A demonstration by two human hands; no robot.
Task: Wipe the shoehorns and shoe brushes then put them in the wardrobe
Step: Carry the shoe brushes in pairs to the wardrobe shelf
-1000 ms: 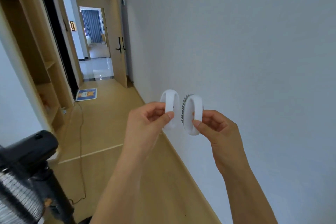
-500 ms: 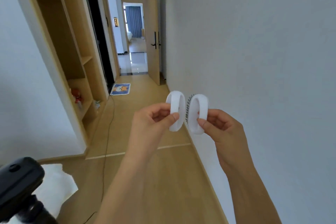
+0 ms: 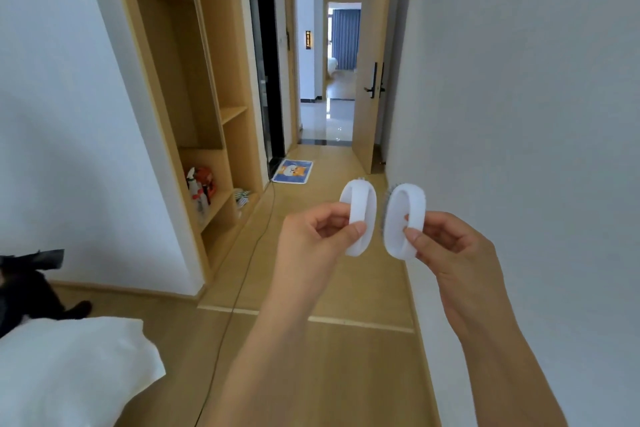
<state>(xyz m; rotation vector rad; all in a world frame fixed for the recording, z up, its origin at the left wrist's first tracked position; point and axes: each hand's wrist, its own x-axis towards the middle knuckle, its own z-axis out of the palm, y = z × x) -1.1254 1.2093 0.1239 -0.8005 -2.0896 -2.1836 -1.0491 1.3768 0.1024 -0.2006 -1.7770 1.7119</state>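
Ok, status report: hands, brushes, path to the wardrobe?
Left hand pinching one white brush. Right hand pinching the other. Wardrobe ahead-left; cable across floor.

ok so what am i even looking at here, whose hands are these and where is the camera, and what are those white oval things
There is no machine here. The camera is worn on a person's head and looks forward and down, so you see that person's own two bare arms reaching into a hallway.

The left hand pinches one white oval shoe brush by its loop-shaped handle. The right hand holds a second one, whose grey bristles show along its left edge. The two brushes are close together but not touching.

On the left stands an open wooden wardrobe with a few items on its lower shelves. Ahead are a small floor mat and an open door. Something white and soft sits at the lower left.
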